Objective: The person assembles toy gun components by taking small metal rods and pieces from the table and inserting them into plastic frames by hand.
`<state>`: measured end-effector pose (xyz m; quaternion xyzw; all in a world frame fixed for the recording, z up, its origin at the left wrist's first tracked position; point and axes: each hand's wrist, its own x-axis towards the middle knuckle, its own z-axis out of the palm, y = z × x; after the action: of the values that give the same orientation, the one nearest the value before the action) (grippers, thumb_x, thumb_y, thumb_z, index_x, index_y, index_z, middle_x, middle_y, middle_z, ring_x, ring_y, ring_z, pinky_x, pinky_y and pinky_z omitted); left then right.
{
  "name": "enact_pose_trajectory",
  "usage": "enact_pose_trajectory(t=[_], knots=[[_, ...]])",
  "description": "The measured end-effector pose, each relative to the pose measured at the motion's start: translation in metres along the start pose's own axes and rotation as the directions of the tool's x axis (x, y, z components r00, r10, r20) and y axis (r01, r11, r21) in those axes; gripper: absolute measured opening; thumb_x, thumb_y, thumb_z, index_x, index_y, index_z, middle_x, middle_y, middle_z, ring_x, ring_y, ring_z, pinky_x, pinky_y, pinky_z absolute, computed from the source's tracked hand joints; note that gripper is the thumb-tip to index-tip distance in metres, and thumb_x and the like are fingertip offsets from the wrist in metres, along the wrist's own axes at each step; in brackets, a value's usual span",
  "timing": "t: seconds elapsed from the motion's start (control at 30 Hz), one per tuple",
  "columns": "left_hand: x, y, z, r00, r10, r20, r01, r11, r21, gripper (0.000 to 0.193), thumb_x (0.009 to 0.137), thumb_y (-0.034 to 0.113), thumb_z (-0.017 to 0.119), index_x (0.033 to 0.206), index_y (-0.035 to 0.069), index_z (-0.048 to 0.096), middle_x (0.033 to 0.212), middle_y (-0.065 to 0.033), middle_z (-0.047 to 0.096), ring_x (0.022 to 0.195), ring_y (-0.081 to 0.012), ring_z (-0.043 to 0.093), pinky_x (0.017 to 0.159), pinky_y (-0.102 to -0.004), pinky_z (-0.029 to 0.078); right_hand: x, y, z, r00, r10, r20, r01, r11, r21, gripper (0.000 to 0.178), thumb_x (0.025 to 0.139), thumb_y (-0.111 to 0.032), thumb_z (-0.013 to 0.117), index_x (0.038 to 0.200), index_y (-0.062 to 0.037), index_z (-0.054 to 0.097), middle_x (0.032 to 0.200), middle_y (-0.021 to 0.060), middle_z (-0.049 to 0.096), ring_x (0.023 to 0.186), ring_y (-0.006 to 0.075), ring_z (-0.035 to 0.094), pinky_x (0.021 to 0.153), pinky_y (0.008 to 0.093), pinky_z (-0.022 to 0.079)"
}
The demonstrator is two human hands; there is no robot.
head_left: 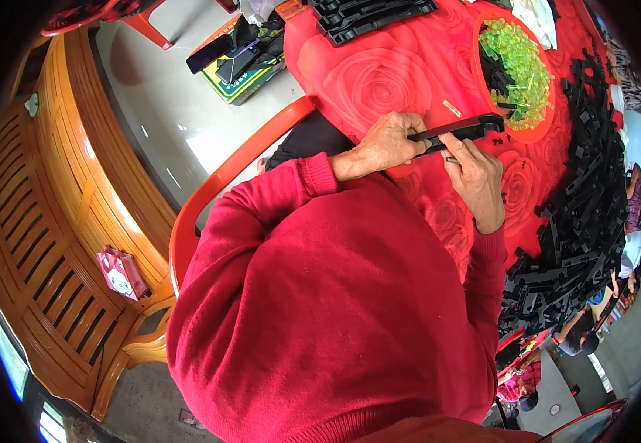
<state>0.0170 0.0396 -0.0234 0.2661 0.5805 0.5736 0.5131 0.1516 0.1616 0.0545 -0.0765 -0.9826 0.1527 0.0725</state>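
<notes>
A long black plastic part (pixel 470 131), tilted, is held between my two hands above the red rose-patterned tablecloth. My left hand (pixel 388 142) grips its left end, with the fingers curled round it. My right hand (pixel 474 176) is closed on it nearer the middle, thumb and fingers pressed against its lower edge. Whether a small piece sits under the right fingertips is hidden. Just beyond the part's right end stands a red bowl (pixel 481 63) of small yellow-green translucent pieces (pixel 521 63), with some black pieces (pixel 495 76) at its left side.
A large heap of black plastic parts (pixel 575 229) covers the table's right side. Long black parts (pixel 365 18) lie at the far edge. A red chair (pixel 243 148), a green box (pixel 250 77) and a wooden bench (pixel 47 221) are to my left. People (pixel 521 385) sit at the far right.
</notes>
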Motion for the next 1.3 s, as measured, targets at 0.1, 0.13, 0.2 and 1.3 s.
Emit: enact_pose_trajectory(t=[0.1,0.13,0.2,1.3], knots=[[-0.001,0.004,-0.001,0.997,-0.03,0.068,0.028,0.999,0.022,0.008,0.081,0.005,0.062,0.085,-0.001,0.059,0.064,-0.0019,0.057,0.053,-0.0073,0.052,0.048,-0.023,0.042,-0.001,0.003,0.0,0.999,-0.028,0.036,0.029,0.999,-0.032,0.043,0.072,-0.003,0.068,0.113,-0.0094,0.059,0.074,0.0069,0.054,0.06,0.0234,0.059,0.051,0.0363,0.047],[-0.002,0.004,-0.001,0.997,-0.033,0.072,0.032,0.999,0.012,0.008,0.082,0.005,0.062,0.085,-0.001,0.058,0.064,-0.002,0.058,0.054,-0.0073,0.052,0.048,-0.0229,0.043,-0.001,0.002,-0.001,0.998,-0.04,0.058,0.044,0.996,-0.079,0.045,0.07,-0.003,0.069,0.113,-0.0094,0.059,0.074,0.0067,0.053,0.061,0.0233,0.059,0.052,0.036,0.047],[-0.002,0.003,-0.001,0.996,-0.038,0.075,0.037,0.999,0.003,0.008,0.082,0.005,0.062,0.085,-0.002,0.058,0.065,-0.0021,0.058,0.054,-0.0074,0.052,0.048,-0.0229,0.043,-0.001,0.004,0.0,0.995,-0.052,0.08,0.061,0.991,-0.121,0.047,0.068,-0.003,0.07,0.113,-0.0094,0.059,0.074,0.0066,0.053,0.061,0.0231,0.058,0.052,0.0357,0.047],[-0.005,0.017,-0.03,0.979,-0.159,0.128,0.133,0.973,0.186,0.014,0.085,0.012,0.061,0.081,-0.001,0.06,0.063,-0.0032,0.059,0.052,-0.0082,0.054,0.048,-0.0239,0.043,0.004,-0.002,0.034,0.996,-0.05,-0.071,0.053,0.998,0.039,0.029,0.074,-0.007,0.069,0.101,-0.0085,0.06,0.072,0.0059,0.057,0.061,0.0227,0.061,0.052,0.0343,0.048]])
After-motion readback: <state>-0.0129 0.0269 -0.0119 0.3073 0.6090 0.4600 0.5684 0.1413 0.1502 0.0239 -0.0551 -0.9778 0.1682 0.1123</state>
